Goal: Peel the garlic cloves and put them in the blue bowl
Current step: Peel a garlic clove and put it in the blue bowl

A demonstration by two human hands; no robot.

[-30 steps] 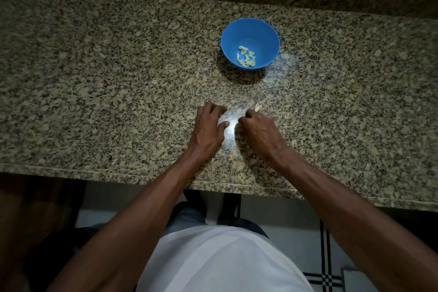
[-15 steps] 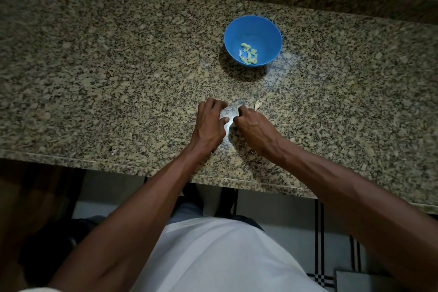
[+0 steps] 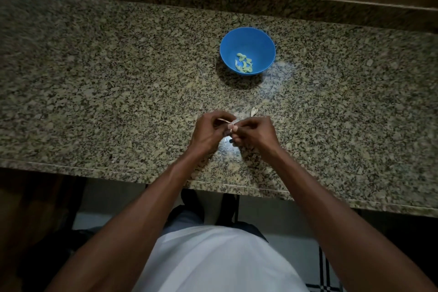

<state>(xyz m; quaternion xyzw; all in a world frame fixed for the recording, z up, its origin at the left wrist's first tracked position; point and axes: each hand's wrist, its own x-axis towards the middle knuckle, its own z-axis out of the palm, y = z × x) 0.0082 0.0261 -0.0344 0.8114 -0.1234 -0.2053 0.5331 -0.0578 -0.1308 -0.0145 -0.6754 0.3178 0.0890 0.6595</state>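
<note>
round blue plastic bowl (image 3: 248, 41) on speckled granite desk (image 3: 118, 92): pale peeled garlic cloves (image 3: 244, 63) inside | left hand (image 3: 208, 133), right hand (image 3: 254, 134) fingers pinch small clove (image 3: 229, 127), mostly hidden

Polished speckled granite countertop (image 3: 118, 92) glints; smooth, glossy blue plastic bowl (image 3: 260, 40); papery garlic skin (image 3: 254, 111); matt white cloth shirt (image 3: 220, 263).

No text, label, brand or number can be read anywhere in this view. The blue bowl (image 3: 247, 51) has a plain surface, and the granite counter (image 3: 94, 83) shows only its speckled pattern.
</note>
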